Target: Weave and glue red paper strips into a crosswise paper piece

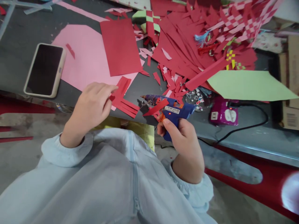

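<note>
My right hand (181, 133) is wrapped round the grip of a blue hot glue gun (178, 113), its fingers at the orange trigger. The gun's nozzle points left over the table's front edge, and a small red light glows on its side. My left hand (92, 107) is closed, thumb and fingers pinching the left side of a piece made of crossed red paper strips (125, 104). That piece lies near the table edge, left of the nozzle. A loose red paper strip (156, 108) lies against the gun's barrel.
A phone (44, 70) lies at the left on the dark table. Behind my hands are a pink paper sheet (85, 51), a red paper rectangle (122, 46) and many red scraps. At the right are a green sheet (247, 84), a purple power socket box (224, 113) and a black cord (243, 126).
</note>
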Demonstrator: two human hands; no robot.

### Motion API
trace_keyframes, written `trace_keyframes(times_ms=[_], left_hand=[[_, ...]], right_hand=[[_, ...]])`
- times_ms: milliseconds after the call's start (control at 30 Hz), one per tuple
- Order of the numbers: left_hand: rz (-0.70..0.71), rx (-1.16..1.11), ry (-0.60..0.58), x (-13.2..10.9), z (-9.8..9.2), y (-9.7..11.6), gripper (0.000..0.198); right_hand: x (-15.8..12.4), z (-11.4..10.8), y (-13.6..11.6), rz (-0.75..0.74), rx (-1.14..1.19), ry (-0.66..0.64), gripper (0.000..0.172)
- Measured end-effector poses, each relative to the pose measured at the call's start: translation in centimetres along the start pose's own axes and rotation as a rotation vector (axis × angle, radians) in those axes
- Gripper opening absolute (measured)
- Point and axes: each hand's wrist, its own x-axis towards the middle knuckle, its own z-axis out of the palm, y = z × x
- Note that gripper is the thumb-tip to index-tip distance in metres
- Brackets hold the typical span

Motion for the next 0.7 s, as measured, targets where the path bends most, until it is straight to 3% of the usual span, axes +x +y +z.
trace_keyframes(times_ms=[167, 300, 433, 700], left_hand=[[0.038, 0.123, -0.152, 3.5, 0.3, -1.2, 0.039], [0.071, 0.066, -0.193, 5.6, 1.3, -2.1, 0.039], [0.131, -0.023, -0.306, 6.6, 1.7, -2.8, 0.05], [0.147, -0.079, -0.405, 7.4, 1.3, -3.0, 0.058]], right_hand=[[0.2, 0.0, 0.2, -0.009, 0.028, -0.022, 0.027], [0.4, -0.1, 0.2, -0.022, 0.004, -0.032, 0.03], [0.6, -0.4, 0.1, -0.028, -0.013, -0.042, 0.033], [1.2, -0.4, -0.4, -0.005, -0.027, -0.047, 0.031]])
